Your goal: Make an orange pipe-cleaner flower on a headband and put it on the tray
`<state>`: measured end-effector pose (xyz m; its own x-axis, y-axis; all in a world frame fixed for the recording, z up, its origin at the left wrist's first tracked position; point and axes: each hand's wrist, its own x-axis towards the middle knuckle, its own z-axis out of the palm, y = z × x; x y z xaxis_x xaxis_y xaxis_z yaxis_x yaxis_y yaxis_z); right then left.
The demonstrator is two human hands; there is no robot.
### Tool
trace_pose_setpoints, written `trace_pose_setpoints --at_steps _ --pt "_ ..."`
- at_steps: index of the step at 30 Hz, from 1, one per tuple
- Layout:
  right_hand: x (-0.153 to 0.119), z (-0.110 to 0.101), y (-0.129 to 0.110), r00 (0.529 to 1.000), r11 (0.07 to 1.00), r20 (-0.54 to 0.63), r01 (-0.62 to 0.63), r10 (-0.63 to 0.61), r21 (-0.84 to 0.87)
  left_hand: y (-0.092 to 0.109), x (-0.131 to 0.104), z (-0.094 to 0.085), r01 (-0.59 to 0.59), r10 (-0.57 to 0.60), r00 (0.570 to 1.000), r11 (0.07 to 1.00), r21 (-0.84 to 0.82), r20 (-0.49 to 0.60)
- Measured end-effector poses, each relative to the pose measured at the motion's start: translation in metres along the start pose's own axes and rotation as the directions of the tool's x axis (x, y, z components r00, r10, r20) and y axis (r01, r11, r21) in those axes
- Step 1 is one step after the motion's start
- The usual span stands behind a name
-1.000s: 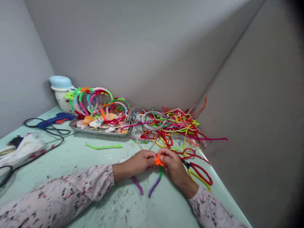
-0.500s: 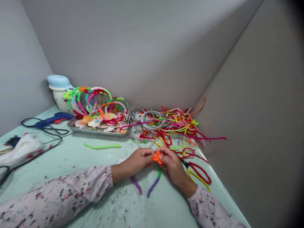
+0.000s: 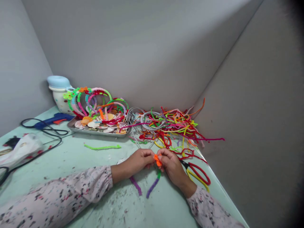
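Orange chenille flower (image 3: 157, 160) sits pinched between left hand (image 3: 137, 161) and right hand (image 3: 172, 165) on a purple-wrapped headband (image 3: 152, 186); a slack pinch could let it unwind.

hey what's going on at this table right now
A person in floral sleeves is working with both hands at a pale green table. The left hand and right hand pinch a small orange pipe-cleaner flower between their fingertips; it sits on a green and purple wrapped band whose ends rest on the table. Red-handled scissors lie just right of the hands. Behind them are a heap of loose pipe cleaners, a metal tray of finished headbands, and a blue glue gun.
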<state>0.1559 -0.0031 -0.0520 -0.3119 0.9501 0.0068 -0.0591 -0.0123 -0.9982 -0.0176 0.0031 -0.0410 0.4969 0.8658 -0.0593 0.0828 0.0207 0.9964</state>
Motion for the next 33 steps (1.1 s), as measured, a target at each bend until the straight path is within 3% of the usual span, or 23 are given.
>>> trace_pose_setpoints --at_steps 4,11,21,33 --pt "-0.001 0.001 -0.002 1.0 1.0 0.011 -0.003 0.003 -0.006 0.0 0.001 0.001 0.002 -0.003 1.0 1.0 -0.028 -0.006" --pt "-0.002 0.002 -0.01 0.999 0.984 0.003 0.048 -0.049 -0.169 0.001 0.002 0.001 0.015 -0.016 0.999 1.0 -0.025 -0.03" --pt "-0.001 0.003 -0.008 1.0 0.999 0.017 0.012 -0.011 -0.048 -0.002 0.002 0.003 -0.047 0.033 0.992 0.993 -0.109 -0.122" --pt "-0.001 0.001 -0.006 0.994 0.993 0.112 0.0 0.013 -0.116 0.001 0.001 0.0 -0.045 0.037 0.999 0.974 -0.223 -0.037"
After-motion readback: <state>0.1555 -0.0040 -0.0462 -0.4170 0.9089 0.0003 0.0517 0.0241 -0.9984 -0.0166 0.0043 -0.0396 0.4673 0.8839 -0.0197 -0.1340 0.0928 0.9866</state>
